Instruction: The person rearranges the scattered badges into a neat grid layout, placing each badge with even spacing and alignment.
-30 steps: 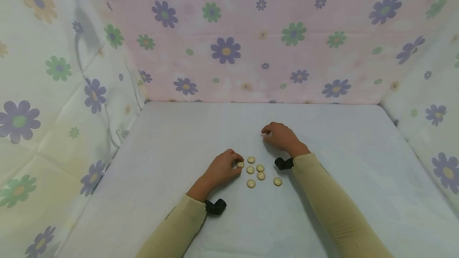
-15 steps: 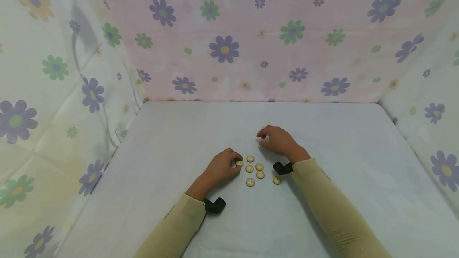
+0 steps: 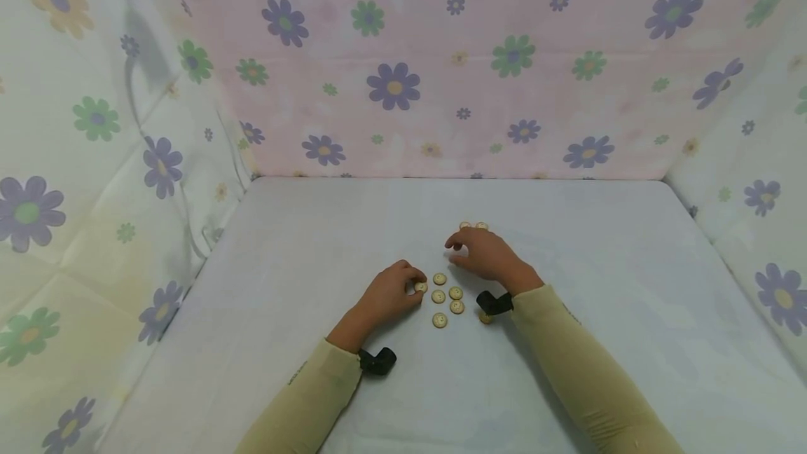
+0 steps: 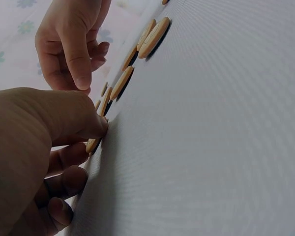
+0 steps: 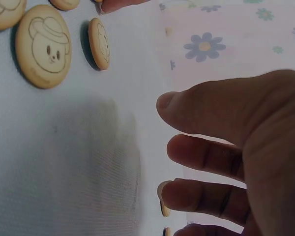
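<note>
I have left hand (image 3: 392, 293) pinching one bear-print disc (image 3: 421, 287) beside disc cluster (image 3: 438, 296) | right hand (image 3: 487, 254) loosely curved, holding nothing, near two far discs (image 3: 482, 226) | step, I judge: moving discs singly | next: right-hand pinch

Smooth discs (image 5: 43, 54) — perhaps wooden, matt cloth (image 4: 211, 128)

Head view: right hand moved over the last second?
Yes. Judged against the white table's far edge, the right hand has drawn back, away from that edge, and shifted slightly to the left.
</note>
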A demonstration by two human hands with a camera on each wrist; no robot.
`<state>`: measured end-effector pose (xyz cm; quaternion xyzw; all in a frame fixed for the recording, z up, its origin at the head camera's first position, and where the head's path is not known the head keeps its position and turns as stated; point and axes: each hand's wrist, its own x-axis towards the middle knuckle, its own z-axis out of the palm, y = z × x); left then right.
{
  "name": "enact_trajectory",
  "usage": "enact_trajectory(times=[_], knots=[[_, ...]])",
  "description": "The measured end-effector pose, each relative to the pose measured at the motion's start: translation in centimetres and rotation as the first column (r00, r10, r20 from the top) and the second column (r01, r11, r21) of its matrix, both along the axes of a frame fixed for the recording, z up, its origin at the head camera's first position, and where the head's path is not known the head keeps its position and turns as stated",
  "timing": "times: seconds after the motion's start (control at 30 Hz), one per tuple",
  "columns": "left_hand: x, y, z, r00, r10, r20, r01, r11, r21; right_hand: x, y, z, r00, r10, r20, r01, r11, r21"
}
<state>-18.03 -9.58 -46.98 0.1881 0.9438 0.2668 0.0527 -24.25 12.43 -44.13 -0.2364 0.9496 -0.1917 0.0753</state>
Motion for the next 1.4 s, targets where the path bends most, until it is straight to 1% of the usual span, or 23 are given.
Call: enact_trajectory(times=[0.2,0.43,0.77,0.97,1.03,1.27,1.4], knots=[[0.0,0.0,0.2,1.000,0.001,0.006,-0.001,1.000,0.000,0.5,-0.5,0.1,1.000,-0.006,0.028,0.005,1.000,0.012],[0.0,0.0,0.1,1.000,0.002,0.007,-0.002,1.000,-0.004,1.2,-0.8,-0.1,0.999,0.047,-0.001,-0.047,0.999,0.024],[0.2,-0.1,0.2,1.000,0.007,0.020,-0.007,1.000,-0.002,2.3,-1.8,-0.5,0.997,0.056,0.058,-0.057,0.998,0.021],[0.3,-0.1,0.2,1.000,0.010,0.021,-0.010,1.000,0.008,2.5,-2.1,-0.8,0.996,0.078,0.039,-0.079,0.997,0.016],[0.3,-0.1,0.2,1.000,0.004,0.011,-0.004,1.000,0.009,2.6,-2.2,-0.8,0.996,0.085,0.033,-0.086,0.996,0.013],[0.3,-0.1,0.2,1.000,0.001,0.011,-0.001,1.000,0.009,2.9,-2.3,-1.0,0.994,0.106,0.030,-0.107,0.993,0.049],[0.3,-0.1,0.2,1.000,-0.002,0.002,0.002,1.000,0.007,3.0,-2.3,-1.0,0.993,0.111,0.028,-0.112,0.992,0.050]])
